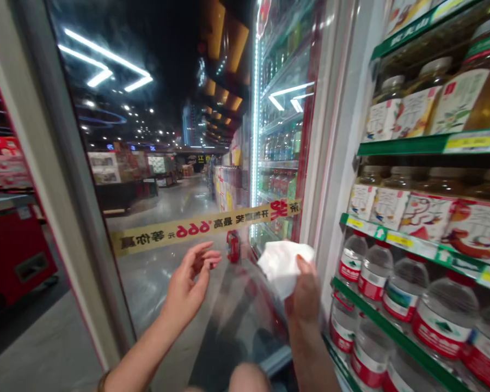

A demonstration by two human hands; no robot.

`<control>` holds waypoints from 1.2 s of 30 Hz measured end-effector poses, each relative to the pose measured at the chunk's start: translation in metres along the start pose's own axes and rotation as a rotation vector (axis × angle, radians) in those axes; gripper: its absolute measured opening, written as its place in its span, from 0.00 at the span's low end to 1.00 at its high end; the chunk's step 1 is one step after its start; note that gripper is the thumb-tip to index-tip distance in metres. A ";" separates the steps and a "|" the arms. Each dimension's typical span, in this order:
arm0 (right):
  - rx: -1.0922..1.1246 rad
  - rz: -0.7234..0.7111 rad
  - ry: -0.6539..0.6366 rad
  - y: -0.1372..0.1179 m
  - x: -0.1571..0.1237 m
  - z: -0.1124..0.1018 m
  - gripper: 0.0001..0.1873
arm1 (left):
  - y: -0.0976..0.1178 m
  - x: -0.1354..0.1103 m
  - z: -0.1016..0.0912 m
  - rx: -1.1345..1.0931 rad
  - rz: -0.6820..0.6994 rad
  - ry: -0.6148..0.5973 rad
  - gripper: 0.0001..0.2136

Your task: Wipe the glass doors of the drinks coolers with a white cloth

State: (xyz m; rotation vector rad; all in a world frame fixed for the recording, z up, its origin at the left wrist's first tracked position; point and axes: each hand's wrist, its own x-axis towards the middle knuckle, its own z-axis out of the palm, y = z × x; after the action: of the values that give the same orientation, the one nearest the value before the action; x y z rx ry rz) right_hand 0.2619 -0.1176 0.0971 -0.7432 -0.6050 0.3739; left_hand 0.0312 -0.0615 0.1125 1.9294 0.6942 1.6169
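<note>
White cloth [282,264], seemingly bunched, extends left from the blurred right grip [305,291].

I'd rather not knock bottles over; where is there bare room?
Bare floor shows at lower left, between the red counter and the door frame. A gap lies between the left hand and the white wipe in the right hand. Shelves at right are crowded with bottles.

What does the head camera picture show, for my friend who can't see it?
A person's right hand holds a crumpled white cloth or tissue before a glass door, with the left hand raised, fingers loosely curled. A yellowish strip with mirrored writing crosses the glass; green-edged shelves of bottled drinks stand at the right.
</note>
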 end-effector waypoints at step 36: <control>-1.158 -0.942 -0.393 0.085 0.048 0.047 0.39 | -0.023 0.036 0.010 1.096 0.787 0.143 0.34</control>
State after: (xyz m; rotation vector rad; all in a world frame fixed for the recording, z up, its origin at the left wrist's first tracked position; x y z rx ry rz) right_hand 0.2603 -0.0108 0.0808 -1.3653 -1.4919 -0.8131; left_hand 0.0449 -0.0212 0.1216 3.1832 1.1176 2.0496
